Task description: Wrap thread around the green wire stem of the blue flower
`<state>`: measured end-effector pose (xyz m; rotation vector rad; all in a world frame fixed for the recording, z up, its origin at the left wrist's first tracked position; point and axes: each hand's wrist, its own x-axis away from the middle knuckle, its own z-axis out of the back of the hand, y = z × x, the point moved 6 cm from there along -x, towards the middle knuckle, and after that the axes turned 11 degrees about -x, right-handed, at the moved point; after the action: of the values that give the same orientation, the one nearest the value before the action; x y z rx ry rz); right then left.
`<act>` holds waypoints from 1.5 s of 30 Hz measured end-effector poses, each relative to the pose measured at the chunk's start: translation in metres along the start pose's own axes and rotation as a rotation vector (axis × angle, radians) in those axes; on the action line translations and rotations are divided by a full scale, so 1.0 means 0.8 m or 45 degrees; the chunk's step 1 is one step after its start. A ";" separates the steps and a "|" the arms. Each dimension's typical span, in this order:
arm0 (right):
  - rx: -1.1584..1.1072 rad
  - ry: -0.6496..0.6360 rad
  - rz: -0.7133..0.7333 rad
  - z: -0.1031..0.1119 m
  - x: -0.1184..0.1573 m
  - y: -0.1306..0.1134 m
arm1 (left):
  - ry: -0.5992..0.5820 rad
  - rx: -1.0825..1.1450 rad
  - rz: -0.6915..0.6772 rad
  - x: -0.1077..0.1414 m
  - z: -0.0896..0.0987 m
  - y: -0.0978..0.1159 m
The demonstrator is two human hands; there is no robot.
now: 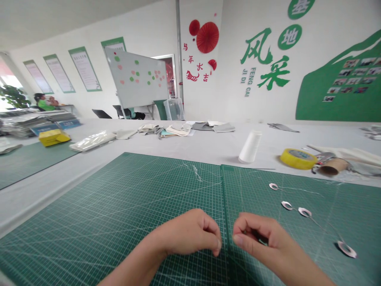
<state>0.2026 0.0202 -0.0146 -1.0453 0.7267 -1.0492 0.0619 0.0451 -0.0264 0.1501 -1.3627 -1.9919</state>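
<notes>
Over the seam between two green cutting mats (143, 206), my left hand (193, 234) is closed in a pinch, fingertips pointing down and right. My right hand (258, 236) faces it a short gap away, thumb pressed against the curled fingers. Whatever either pinch may hold is too small to make out. To the right of my right hand lie small pale oval rings with dark centres, among them one ring (347, 249) near the mat's right side and another ring (273, 186) farther back. Thin threads trail from them. A loose tangle of white thread (196, 173) rests on the left mat.
Behind the mats stands a white thread cone (250, 147). Yellow tape (298, 158) and a cardboard tube (332, 167) lie at right. Fabric pieces (178, 129), a plastic-wrapped packet (93, 140) and a yellow box (54, 137) are farther back. A person (46, 103) sits at far left.
</notes>
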 end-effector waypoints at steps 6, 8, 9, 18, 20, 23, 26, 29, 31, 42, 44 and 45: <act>0.316 0.059 0.199 0.000 0.008 -0.015 | 0.130 -0.134 0.028 0.001 0.005 0.004; 0.399 0.085 0.302 -0.003 0.011 -0.021 | 0.220 -0.140 0.044 0.001 0.009 0.004; 0.431 0.101 0.353 -0.004 0.013 -0.024 | 0.258 -0.128 0.046 0.000 0.011 0.003; 0.542 0.147 0.542 -0.021 0.016 -0.027 | 0.489 0.069 0.034 -0.003 0.026 0.002; 0.555 0.159 0.551 -0.023 0.015 -0.024 | 0.523 0.122 0.041 -0.001 0.028 0.005; 0.562 0.178 0.540 -0.024 0.012 -0.021 | 0.535 0.211 0.076 0.001 0.029 0.008; 0.548 0.192 0.506 -0.024 0.010 -0.016 | 0.525 0.301 0.117 0.001 0.027 0.007; 0.497 0.189 0.448 -0.023 0.007 -0.010 | 0.507 0.377 0.123 0.001 0.025 0.006; 0.435 0.187 0.388 -0.022 0.005 -0.005 | 0.488 0.419 0.115 0.001 0.024 0.006; 0.140 0.196 0.165 -0.016 -0.006 0.015 | 0.276 0.655 -0.024 0.002 0.015 0.009; 0.099 0.193 0.117 -0.014 -0.007 0.019 | 0.228 0.635 -0.022 0.002 0.012 0.010; 0.072 0.189 0.084 -0.012 -0.008 0.021 | 0.209 0.618 -0.015 0.002 0.011 0.010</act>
<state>0.1975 0.0249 -0.0341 -0.8958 0.8411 -1.0922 0.0608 0.0496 -0.0150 0.5307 -1.7108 -1.5834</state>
